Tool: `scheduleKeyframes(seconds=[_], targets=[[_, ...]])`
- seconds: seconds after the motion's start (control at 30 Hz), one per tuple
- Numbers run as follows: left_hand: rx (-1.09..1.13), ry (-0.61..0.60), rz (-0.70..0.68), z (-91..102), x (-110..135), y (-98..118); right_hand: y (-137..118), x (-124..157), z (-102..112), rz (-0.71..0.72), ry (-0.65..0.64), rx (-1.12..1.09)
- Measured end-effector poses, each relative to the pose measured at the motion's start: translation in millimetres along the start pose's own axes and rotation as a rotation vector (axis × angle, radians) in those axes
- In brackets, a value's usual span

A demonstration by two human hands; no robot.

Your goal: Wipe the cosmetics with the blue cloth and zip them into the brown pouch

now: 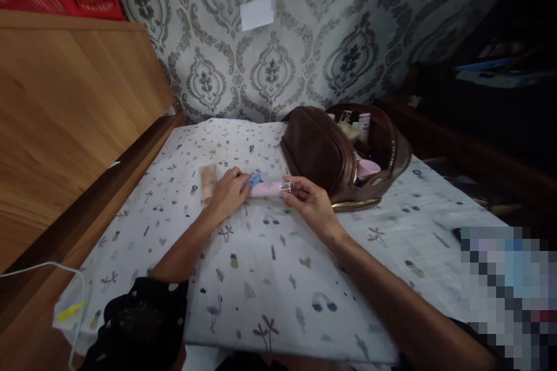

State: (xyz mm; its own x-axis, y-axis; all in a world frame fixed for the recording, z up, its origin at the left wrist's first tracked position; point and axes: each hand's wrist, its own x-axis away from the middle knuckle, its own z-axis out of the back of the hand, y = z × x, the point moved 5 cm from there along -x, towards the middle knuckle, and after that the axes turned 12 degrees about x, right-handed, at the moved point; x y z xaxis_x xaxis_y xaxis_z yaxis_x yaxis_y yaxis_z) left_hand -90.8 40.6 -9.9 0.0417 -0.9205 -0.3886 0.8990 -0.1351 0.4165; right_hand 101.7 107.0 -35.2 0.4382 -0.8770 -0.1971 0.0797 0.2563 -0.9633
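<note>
Pink cosmetic tube (266,189) lies level above the patterned tablecloth (261,278), its long axis running left to right, silver cap (286,187) pointing right; it spans the gap between the hands, the right hand (311,206) pinching the cap with bent fingertips, the left hand (230,190) curled closed over a small blue piece (252,180) at the tube's left end, left of the brown leather bag (322,151)

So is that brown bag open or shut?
Open: the bag has its main zip parted, and a pink item and a white one show inside.
</note>
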Motion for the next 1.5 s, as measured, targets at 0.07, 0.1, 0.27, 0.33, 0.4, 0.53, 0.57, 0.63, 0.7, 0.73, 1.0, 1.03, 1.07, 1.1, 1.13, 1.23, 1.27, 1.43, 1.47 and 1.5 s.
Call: scheduleKeyframes(seconds=[0.07,0.1,0.27,0.33,0.4,0.53,0.57,0.63,0.7,0.73,1.0,1.03,1.07,1.1,1.13,1.23,1.27,1.43,1.47,1.5], targets=[[0.049,0.028,-0.032,1.2,1,8,-1,1,-1,0.018,0.0,0.042],[0.087,0.038,-0.076,1.3,2,14,-1,2,-1,0.026,0.003,0.067],[0.152,0.015,-0.293,-2.9,6,43,-6,7,-2,0.064,0.0,0.232],[0.134,0.016,-0.289,-2.9,6,41,-7,9,-2,0.07,-0.012,0.281],[0.114,0.024,-0.268,-1.3,5,32,-8,9,-1,0.077,0.0,0.323],[0.056,0.046,-0.207,3.6,2,8,-7,10,1,0.083,0.044,0.38],[0.045,0.058,-0.186,4.7,1,5,-7,10,0,0.076,0.032,0.378],[0.035,0.095,-0.156,6.6,1,4,-7,11,-1,0.073,0.021,0.367],[0.041,0.134,-0.171,6.9,3,12,-10,12,-1,0.09,0.043,0.371],[0.042,0.144,-0.202,6.0,5,19,-11,13,-1,0.095,0.054,0.378],[-0.088,0.096,-0.313,-8.6,11,38,0,9,-4,-0.037,-0.027,0.268],[-0.097,0.104,-0.261,-8.4,10,30,3,8,-5,-0.076,-0.039,0.223],[-0.105,0.112,-0.206,-8.1,9,22,7,7,-6,-0.116,-0.048,0.179],[-0.111,0.122,-0.153,-7.8,8,14,10,6,-7,-0.153,-0.056,0.136],[-0.113,0.134,-0.103,-7.8,7,7,12,6,-8,-0.187,-0.063,0.096],[-0.072,0.194,0.01,-8.4,7,-8,14,6,-11,-0.265,-0.078,-0.002],[-0.037,0.218,0.038,-8.7,7,-11,13,7,-11,-0.28,-0.076,-0.026],[0.339,0.323,0.238,-5.0,5,-31,5,15,-19,-0.293,-0.096,-0.181],[0.442,0.326,0.313,-4.2,4,-37,4,17,-23,-0.298,-0.11,-0.222],[0.538,0.305,0.382,-4.2,3,-42,3,20,-27,-0.309,-0.13,-0.265]])
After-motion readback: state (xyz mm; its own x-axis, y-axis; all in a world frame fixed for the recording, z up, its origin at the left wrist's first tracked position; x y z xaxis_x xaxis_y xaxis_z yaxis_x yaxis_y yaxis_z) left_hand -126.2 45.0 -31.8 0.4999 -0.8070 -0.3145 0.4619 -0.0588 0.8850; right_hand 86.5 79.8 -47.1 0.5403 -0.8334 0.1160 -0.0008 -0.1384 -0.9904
